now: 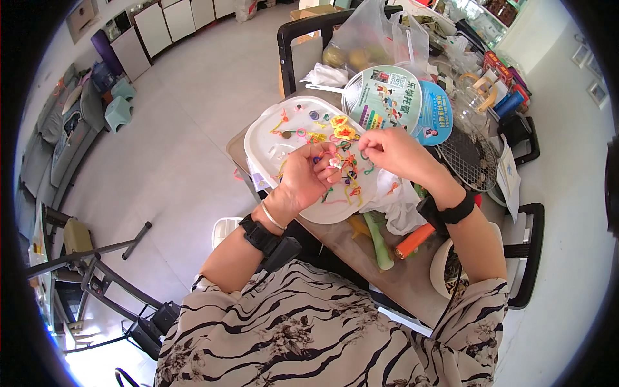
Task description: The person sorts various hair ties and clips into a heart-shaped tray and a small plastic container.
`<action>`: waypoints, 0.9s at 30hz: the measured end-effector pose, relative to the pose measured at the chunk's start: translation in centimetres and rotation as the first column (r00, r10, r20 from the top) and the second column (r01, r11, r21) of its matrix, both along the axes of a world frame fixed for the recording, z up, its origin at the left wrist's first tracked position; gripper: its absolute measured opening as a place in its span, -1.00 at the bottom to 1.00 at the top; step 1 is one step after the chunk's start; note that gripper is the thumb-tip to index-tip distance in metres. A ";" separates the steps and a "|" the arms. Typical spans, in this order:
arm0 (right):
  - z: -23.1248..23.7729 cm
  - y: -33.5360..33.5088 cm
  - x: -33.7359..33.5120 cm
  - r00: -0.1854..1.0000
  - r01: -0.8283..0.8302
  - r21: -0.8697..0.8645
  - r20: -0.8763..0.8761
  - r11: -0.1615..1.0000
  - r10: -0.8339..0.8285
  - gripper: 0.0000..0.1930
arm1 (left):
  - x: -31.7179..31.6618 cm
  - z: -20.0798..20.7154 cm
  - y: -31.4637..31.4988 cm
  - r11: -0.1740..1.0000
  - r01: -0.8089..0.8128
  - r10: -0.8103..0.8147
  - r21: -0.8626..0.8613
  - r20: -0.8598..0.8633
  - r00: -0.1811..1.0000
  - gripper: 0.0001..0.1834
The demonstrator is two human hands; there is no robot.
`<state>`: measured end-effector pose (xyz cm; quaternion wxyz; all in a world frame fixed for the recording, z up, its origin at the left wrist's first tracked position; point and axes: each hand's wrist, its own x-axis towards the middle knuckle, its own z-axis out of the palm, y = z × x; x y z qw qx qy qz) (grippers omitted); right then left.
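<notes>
A white tray (261,132) on the table carries several small colourful hair ties (351,187) and trinkets, with yellow-orange flower pieces (343,128) toward its far right. Over the tray's middle, my left hand (303,174) is turned partly palm up, its fingers curled around a small white-and-pink flower hair tie (335,162). Just to its right, my right hand (393,151) has thumb and fingers pinched together above the tray's right side. What sits in that pinch, if anything, is too small to make out. The two hands are slightly apart.
Right of the tray lie a green-white hand fan (387,97), a blue fan (435,116) and a racket (474,158). Nearer me are a crumpled white plastic bag (403,209), an orange cylinder (414,240), a green vegetable-like piece (379,242) and a bowl (440,267). Behind stands a chair (285,48).
</notes>
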<state>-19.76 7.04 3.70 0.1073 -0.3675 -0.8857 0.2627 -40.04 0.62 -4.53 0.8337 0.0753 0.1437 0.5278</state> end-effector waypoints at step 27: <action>-1.4 -5.4 -2.7 0.969 -0.233 -0.037 0.072 0.972 0.235 -0.87 | 0.0 0.2 0.7 0.973 -0.215 0.204 -0.081 -0.132 0.970 -0.70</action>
